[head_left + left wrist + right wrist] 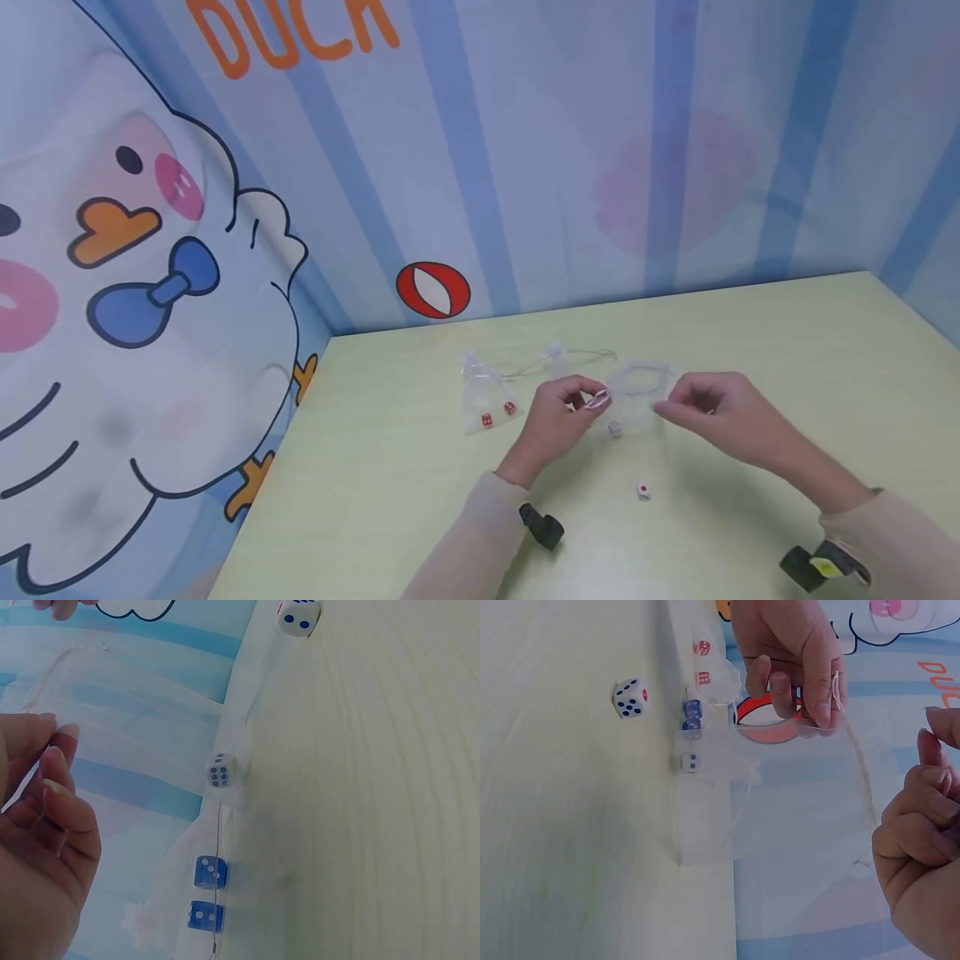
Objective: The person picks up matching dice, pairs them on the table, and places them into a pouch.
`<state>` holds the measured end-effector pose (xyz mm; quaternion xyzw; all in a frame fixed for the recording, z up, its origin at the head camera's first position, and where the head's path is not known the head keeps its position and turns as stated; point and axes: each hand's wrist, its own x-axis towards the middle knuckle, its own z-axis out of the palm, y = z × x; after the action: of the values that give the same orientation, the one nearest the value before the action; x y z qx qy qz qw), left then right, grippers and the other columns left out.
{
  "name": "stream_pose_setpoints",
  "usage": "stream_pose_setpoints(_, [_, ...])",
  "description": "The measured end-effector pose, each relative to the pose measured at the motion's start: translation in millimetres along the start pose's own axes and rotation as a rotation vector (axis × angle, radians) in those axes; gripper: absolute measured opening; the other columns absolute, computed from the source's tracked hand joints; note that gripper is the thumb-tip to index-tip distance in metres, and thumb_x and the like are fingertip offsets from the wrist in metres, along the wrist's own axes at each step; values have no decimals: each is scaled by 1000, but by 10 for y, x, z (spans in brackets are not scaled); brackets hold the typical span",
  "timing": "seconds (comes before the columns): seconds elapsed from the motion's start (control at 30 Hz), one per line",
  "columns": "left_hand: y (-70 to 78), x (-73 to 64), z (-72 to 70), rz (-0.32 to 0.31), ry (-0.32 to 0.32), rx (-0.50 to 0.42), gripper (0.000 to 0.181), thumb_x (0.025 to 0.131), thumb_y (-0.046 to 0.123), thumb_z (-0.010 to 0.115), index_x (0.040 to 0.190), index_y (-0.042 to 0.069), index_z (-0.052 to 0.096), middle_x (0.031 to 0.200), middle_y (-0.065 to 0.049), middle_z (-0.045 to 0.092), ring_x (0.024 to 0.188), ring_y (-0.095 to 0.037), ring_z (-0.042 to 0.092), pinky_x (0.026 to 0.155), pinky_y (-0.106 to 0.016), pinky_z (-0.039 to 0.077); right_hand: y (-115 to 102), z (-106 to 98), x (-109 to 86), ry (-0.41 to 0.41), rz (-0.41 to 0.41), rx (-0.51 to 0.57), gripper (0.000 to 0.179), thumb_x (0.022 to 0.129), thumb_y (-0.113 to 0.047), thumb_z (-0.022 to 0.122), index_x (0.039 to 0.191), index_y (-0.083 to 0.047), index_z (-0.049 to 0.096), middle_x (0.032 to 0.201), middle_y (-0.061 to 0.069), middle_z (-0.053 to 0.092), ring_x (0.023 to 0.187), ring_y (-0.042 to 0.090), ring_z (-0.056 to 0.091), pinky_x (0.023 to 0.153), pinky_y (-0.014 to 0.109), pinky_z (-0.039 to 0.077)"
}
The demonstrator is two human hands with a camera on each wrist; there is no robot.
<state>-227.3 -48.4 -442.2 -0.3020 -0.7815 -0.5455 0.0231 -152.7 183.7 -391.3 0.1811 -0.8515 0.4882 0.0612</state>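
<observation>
My left hand [555, 417] pinches the rim of a sheer white drawstring pouch [780, 802] between thumb and fingers. A pale cord [864, 776] runs from its thumb along the pouch's mouth. Through the gauze, a white die [220, 774] shows at the pouch's lower end. To the right, my right hand [723, 421] hovers beside the pouch, fingers loosely bent and thumb near the index finger; nothing shows between them. A loose white die [643, 492] with a red pip lies on the table in front of the hands.
Left of the hands lies another sheer bag [476, 396] with two red dice. Wrist views show blue dice [210, 871] in a further bag, mostly hidden by my left hand in the head view. A printed cloth backdrop [570, 167] rises behind the pale table [360, 467].
</observation>
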Motion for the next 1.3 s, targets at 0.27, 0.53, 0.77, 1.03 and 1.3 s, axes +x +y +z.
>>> stream_pose_setpoints(0.27, [-5,13,23,-38,12,-15,10,92,7,70,101,4,74,87,-3,68,66,-7,50,55,-18,39,150,69,-34,-245,29,6,8,92,-20,72,88,-13,72,68,-6,56,59,6,46,53,25,42])
stream_pose_setpoints(0.53, [-3,16,24,-39,12,-19,10,92,8,71,101,4,74,87,0,68,65,-5,50,54,-19,39,327,265,-76,-406,66,-42,24,85,-23,79,100,-6,70,62,-9,44,55,4,42,55,24,40])
stream_pose_setpoints(0.77, [-17,5,17,-15,3,-40,10,92,9,71,100,6,75,88,0,68,65,-6,50,54,-19,40,423,435,-148,-433,91,-88,13,84,-19,78,94,-14,70,62,-9,48,55,4,44,54,23,40])
stream_pose_setpoints(1.03, [-50,7,17,0,0,-30,8,92,8,71,99,6,74,86,6,67,64,-3,50,53,-18,40,490,487,-165,-411,54,-116,5,87,-18,75,87,-17,70,63,-10,50,57,3,44,54,24,40])
stream_pose_setpoints(1.3, [-40,-1,12,-9,-7,-37,8,92,8,71,99,5,74,86,3,67,65,-4,50,54,-19,40,435,496,-209,-520,71,-28,6,86,-19,75,83,-18,71,62,-11,50,56,3,45,54,22,40])
